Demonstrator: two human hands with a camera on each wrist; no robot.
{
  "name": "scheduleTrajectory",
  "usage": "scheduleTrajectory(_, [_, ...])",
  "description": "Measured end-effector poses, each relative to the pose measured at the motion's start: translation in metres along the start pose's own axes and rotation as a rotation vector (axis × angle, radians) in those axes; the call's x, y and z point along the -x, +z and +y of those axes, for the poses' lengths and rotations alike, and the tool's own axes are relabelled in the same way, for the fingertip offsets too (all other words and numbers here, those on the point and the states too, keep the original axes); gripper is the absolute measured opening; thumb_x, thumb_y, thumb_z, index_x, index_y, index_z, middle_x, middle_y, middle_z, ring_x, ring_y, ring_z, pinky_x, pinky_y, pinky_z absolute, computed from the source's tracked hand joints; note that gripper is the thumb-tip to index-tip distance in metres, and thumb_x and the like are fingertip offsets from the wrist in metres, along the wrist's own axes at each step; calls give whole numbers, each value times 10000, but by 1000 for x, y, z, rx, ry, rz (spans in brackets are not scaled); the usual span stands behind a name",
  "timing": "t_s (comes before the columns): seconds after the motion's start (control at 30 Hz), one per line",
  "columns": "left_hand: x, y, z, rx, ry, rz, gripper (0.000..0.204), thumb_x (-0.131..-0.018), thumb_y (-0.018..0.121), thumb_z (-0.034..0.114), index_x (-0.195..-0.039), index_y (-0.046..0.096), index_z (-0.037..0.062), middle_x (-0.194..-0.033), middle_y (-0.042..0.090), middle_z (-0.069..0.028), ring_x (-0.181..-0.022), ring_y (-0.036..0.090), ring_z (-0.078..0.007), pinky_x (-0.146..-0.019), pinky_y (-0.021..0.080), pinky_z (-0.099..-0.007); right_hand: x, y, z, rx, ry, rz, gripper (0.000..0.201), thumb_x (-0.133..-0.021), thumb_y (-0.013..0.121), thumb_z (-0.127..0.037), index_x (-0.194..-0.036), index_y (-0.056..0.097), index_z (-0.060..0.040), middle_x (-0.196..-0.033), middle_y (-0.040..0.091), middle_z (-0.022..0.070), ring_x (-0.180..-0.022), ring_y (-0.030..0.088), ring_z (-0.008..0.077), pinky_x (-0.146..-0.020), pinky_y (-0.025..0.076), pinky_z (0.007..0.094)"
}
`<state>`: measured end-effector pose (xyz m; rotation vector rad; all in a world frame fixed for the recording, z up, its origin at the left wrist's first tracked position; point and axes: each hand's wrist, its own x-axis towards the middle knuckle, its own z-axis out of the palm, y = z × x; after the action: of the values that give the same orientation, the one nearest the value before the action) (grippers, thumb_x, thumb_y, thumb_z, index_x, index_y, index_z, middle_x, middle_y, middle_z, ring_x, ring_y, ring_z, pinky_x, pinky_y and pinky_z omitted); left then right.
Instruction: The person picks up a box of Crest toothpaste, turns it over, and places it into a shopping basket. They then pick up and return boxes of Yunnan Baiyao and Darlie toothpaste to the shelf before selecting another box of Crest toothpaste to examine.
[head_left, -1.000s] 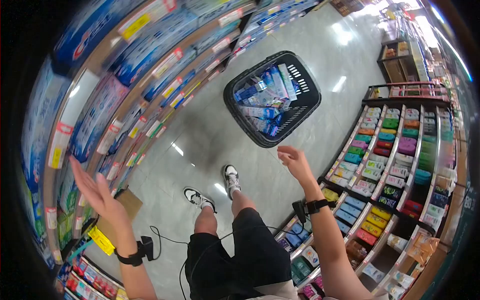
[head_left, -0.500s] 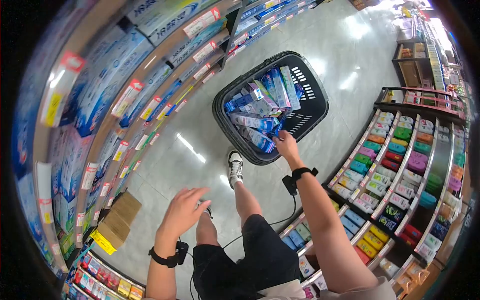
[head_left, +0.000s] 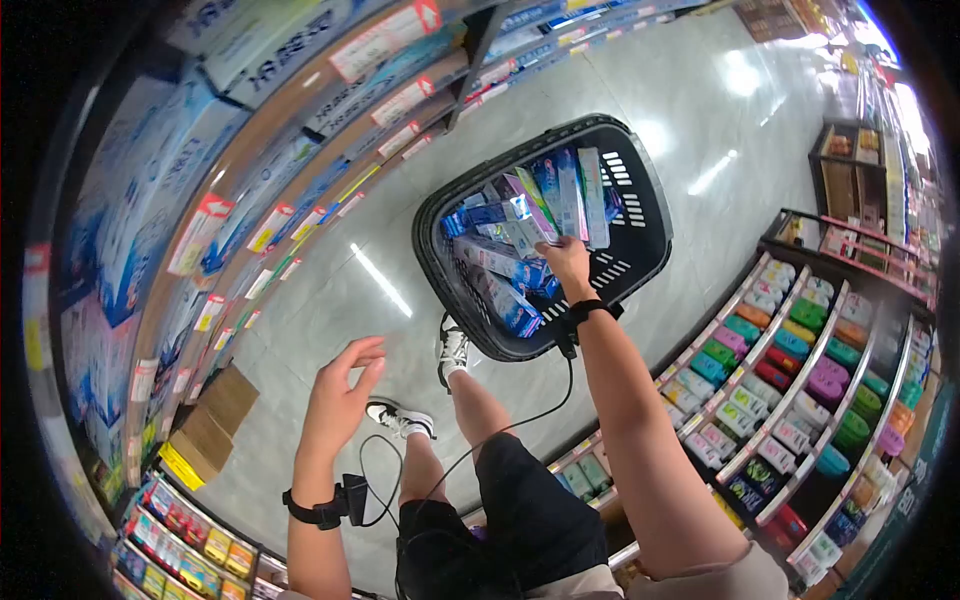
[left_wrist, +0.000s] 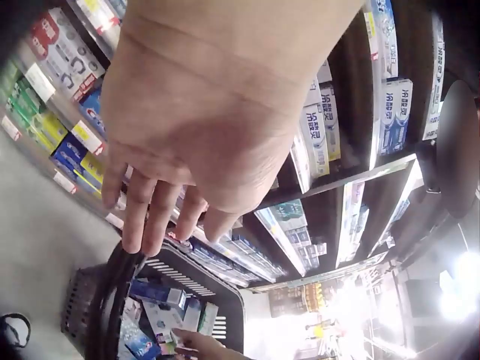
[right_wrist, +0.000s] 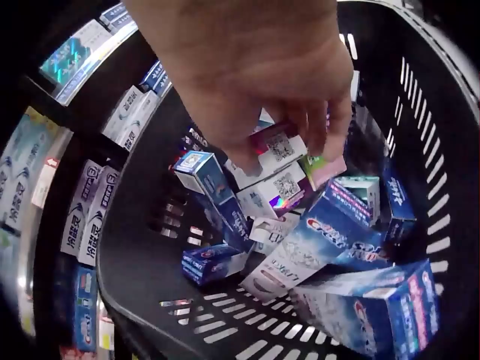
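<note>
A black shopping basket [head_left: 480, 325] stands on the floor, with toothpaste boxes lying loosely inside. My right hand [head_left: 568, 266] reaches into it from the near side. In the right wrist view, the thumb and fingers of that hand [right_wrist: 262, 82] pinch the end of a white and purple toothpaste box [right_wrist: 279, 148] with a square code. Blue and white toothpaste boxes [right_wrist: 307, 240] lie around it, some tilted against each other. My left hand [head_left: 340, 400] hangs in the air left of the basket, fingers loosely bent and holding nothing; its palm [left_wrist: 202, 120] shows in the left wrist view.
Shelves of boxed toothpaste [head_left: 150, 170] run along the left side. A rack of colourful soap packs [head_left: 790, 370] stands on the right. An open cardboard box [head_left: 215, 420] sits by the lower left shelf. Thin black cables [head_left: 480, 440] hang from the wrist cameras across the legs.
My right hand has moved forward from near the basket's edge to the boxes inside and pinches one. My left hand has come away from the left shelf toward the body.
</note>
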<state>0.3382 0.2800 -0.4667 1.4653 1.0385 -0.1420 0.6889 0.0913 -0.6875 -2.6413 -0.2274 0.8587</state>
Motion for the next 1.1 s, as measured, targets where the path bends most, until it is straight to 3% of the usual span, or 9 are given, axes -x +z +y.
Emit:
scheduleTrajectory(0.17, [45, -24, -9, 52, -10, 102, 299, -1011, 617, 151, -1268, 619, -3, -1096, 735, -118, -1054, 671, -181, -975, 489, -321, 14, -39, 1, -562, 394, -106, 512, -752, 825, -408, -954, 691, 42, -771, 663, 72, -765, 685, 179, -663, 584, 357])
scheduleTrajectory(0.23, [65, -27, -17, 75, -3, 100, 299, -1017, 616, 159, -1267, 616, -6, -1091, 736, -118, -1044, 676, -179, -975, 492, -323, 48, -69, -4, -795, 483, -260, 505, -810, 782, -397, -1123, 618, -35, -871, 633, 62, -770, 642, 183, -760, 590, 346])
scheduleTrajectory(0.43, [132, -25, -17, 66, 22, 106, 325, -997, 632, 172, -1287, 622, 26, -1121, 742, -114, -1068, 681, -203, -975, 487, -331, 175, -127, 11, -1439, 280, -625, 358, -933, 675, -369, -1063, 620, -39, -873, 668, 71, -798, 676, 228, -816, 537, 370])
scheduleTrajectory(0.57, [197, -55, -13, -65, 104, 50, 357, -985, 649, 198, -1307, 621, 49, -1140, 739, -112, -1079, 683, -215, -972, 489, -342, 276, -175, -5, -1402, 123, -719, 301, -963, 634, -288, -1102, 645, -20, -980, 719, 132, -818, 690, 268, -814, 536, 413])
scheduleTrajectory(0.7, [281, -99, -9, -48, 153, 209, 392, -981, 663, 253, -1320, 624, 60, -1170, 731, -109, -1105, 674, -216, -981, 493, -365, 351, -218, -23, -1202, -143, -792, 383, -951, 640, -238, -1222, 636, 33, -1107, 725, 134, -912, 706, 235, -850, 556, 447])
scheduleTrajectory(0.83, [355, -122, -36, -68, 306, 274, 466, -985, 668, 309, -1362, 598, 45, -1213, 717, -113, -1131, 662, -228, -1014, 488, -387, 409, -251, -63, -1021, -327, -914, 322, -927, 662, -153, -1164, 674, 65, -1124, 728, 143, -975, 716, 269, -844, 589, 479])
scheduleTrajectory(0.97, [421, -122, 4, -33, 458, 207, 700, -948, 732, 291, -1527, 403, 76, -1461, 543, -115, -1251, 587, -236, -1033, 478, -395, 435, -268, -107, -704, -328, -1114, 409, -925, 689, -178, -1225, 654, 97, -1162, 719, 161, -1006, 713, 278, -874, 588, 446])
scheduleTrajectory(1.03, [457, -113, 20, -13, 495, 236, 807, -917, 773, 275, -1570, 332, 98, -1536, 461, -112, -1306, 546, -239, -1030, 477, -395, 463, -281, -134, -557, -418, -1141, 432, -935, 710, -191, -1223, 645, 125, -1147, 713, 158, -918, 723, 225, -858, 573, 334])
scheduleTrajectory(1.1, [480, -109, 43, 0, 516, 280, 907, -881, 814, 289, -1593, 282, 109, -1588, 390, -110, -1346, 516, -251, -1035, 473, -400, 475, -280, -147, -394, -498, -1157, 505, -921, 712, -187, -1289, 602, 141, -1224, 695, 151, -1081, 678, 228, -942, 529, 318])
